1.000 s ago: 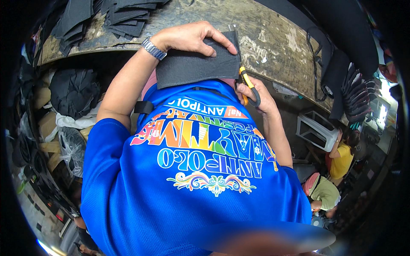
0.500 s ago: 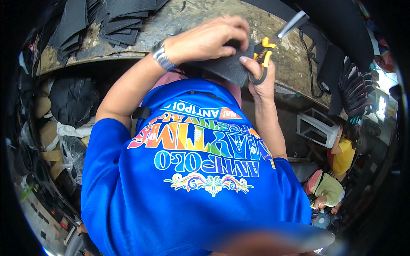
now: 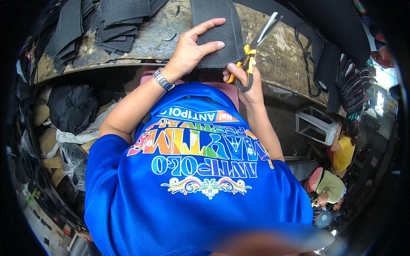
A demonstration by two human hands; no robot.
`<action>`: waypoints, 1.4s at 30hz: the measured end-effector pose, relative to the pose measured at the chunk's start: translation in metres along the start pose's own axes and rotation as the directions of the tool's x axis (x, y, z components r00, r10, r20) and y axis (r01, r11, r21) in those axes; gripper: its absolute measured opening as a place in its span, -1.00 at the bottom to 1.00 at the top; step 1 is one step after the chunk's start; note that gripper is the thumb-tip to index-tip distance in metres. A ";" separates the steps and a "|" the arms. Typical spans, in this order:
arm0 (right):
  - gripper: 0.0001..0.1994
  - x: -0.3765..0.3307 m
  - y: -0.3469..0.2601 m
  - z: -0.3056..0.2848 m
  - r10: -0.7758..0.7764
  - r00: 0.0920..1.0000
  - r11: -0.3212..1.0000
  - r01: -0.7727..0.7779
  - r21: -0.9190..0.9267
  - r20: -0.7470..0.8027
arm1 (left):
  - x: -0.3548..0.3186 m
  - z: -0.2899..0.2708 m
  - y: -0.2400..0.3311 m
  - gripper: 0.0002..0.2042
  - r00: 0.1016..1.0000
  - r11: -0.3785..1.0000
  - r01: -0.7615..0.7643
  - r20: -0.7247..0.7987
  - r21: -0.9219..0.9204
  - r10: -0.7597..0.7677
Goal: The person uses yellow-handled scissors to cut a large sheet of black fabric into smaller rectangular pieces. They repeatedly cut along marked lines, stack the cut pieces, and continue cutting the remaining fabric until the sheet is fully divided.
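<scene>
A dark, rectangular piece of textured sheet [image 3: 220,25] lies flat on the worn wooden table, its lower end at the near edge. On its left side rests my left hand [image 3: 191,51], a metal watch at the wrist. The thumb and forefinger are stretched out and apart over the sheet; the other fingers are folded back and partly hidden. My right hand [image 3: 250,83] is closed round the yellow and black handles of a pair of scissors [image 3: 251,53]. Their blades are slightly parted and point up and away to the right, just beside the sheet.
Stacked black cut pieces [image 3: 117,25] lie at the table's far left. Thin dark offcuts [image 3: 171,38] are scattered on the table [image 3: 149,42]. A black cord [image 3: 308,64] and dark rolled material [image 3: 331,64] are at right. Beyond are a grey stool [image 3: 318,126] and two people [image 3: 341,149].
The black sheet, tilted between my hands at the table edge before, now lies flat further onto the table. My left fingers have spread on it. The right hand with the scissors has shifted left.
</scene>
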State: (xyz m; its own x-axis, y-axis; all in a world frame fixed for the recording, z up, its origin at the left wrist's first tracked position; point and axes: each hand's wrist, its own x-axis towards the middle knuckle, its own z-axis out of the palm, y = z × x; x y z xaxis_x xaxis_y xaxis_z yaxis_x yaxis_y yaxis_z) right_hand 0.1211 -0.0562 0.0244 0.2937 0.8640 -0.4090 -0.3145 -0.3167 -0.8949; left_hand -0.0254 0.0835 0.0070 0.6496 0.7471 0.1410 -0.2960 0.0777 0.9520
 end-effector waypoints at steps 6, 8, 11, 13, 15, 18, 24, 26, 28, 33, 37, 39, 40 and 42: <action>-0.61 -0.020 0.007 -0.033 0.144 0.960 0.987 -0.121 -0.106 0.241 | 0.010 -0.030 0.015 -0.42 0.979 0.933 -0.169 -0.058 0.317 0.198; -0.57 -0.023 0.010 -0.036 0.219 0.941 0.967 -0.175 -0.182 0.257 | 0.009 -0.034 0.015 -0.40 0.980 0.925 -0.154 -0.065 0.347 0.187; -0.55 -0.022 0.011 -0.037 0.249 0.931 0.954 -0.186 -0.237 0.268 | 0.007 -0.036 0.012 -0.40 0.987 0.922 -0.136 -0.028 0.362 0.157; -0.55 -0.018 0.010 -0.036 0.245 0.930 0.955 -0.183 -0.233 0.276 | 0.004 -0.034 0.010 -0.40 0.990 0.931 -0.118 -0.037 0.346 0.140; -0.56 -0.014 0.009 -0.033 0.234 0.933 0.958 -0.174 -0.226 0.274 | 0.004 -0.032 0.010 -0.40 0.989 0.931 -0.116 -0.050 0.347 0.142; -0.56 -0.012 0.008 -0.029 0.222 0.935 0.962 -0.163 -0.219 0.278 | 0.005 -0.033 0.011 -0.40 0.981 0.919 -0.140 -0.072 0.369 0.179; -0.63 -0.012 0.005 -0.027 0.231 0.934 0.965 -0.184 -0.189 0.273 | 0.004 -0.035 0.011 -0.41 0.977 0.916 -0.152 -0.085 0.370 0.197; -0.67 -0.012 0.005 -0.027 0.238 0.937 0.966 -0.201 -0.160 0.256 | 0.003 -0.034 0.010 -0.42 0.971 0.908 -0.175 -0.087 0.382 0.224; -0.70 -0.013 0.005 -0.027 0.259 0.943 0.963 -0.235 -0.133 0.210 | 0.002 -0.033 0.010 -0.41 0.970 0.902 -0.180 -0.081 0.393 0.229; -0.70 -0.017 0.005 -0.024 0.286 0.932 0.954 -0.256 -0.154 0.221 | 0.003 -0.035 0.009 -0.39 0.971 0.875 -0.173 -0.070 0.453 0.228; -0.68 -0.013 0.004 -0.020 0.264 0.927 0.963 -0.237 -0.127 0.265 | 0.000 -0.034 0.008 -0.38 0.976 0.911 -0.166 -0.070 0.376 0.207; -0.68 -0.010 0.005 -0.016 0.221 0.942 0.975 -0.204 -0.092 0.255 | -0.002 -0.031 0.009 -0.38 0.979 0.916 -0.166 -0.050 0.366 0.197; -0.67 -0.009 0.006 -0.014 0.200 0.948 0.980 -0.188 -0.071 0.248 | -0.003 -0.029 0.009 -0.38 0.980 0.913 -0.171 -0.030 0.371 0.196; -0.67 -0.007 0.006 -0.013 0.166 0.948 0.986 -0.165 -0.028 0.271 | -0.005 -0.027 0.010 -0.37 0.981 0.904 -0.176 -0.005 0.390 0.193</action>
State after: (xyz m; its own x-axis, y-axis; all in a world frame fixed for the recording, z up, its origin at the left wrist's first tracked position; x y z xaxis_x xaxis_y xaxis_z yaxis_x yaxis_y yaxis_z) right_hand 0.1287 -0.0688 0.0193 -0.0184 0.8725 -0.4883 -0.3329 -0.4658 -0.8199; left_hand -0.0506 0.0983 0.0080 0.5769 0.7512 0.3209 -0.1083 -0.3190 0.9415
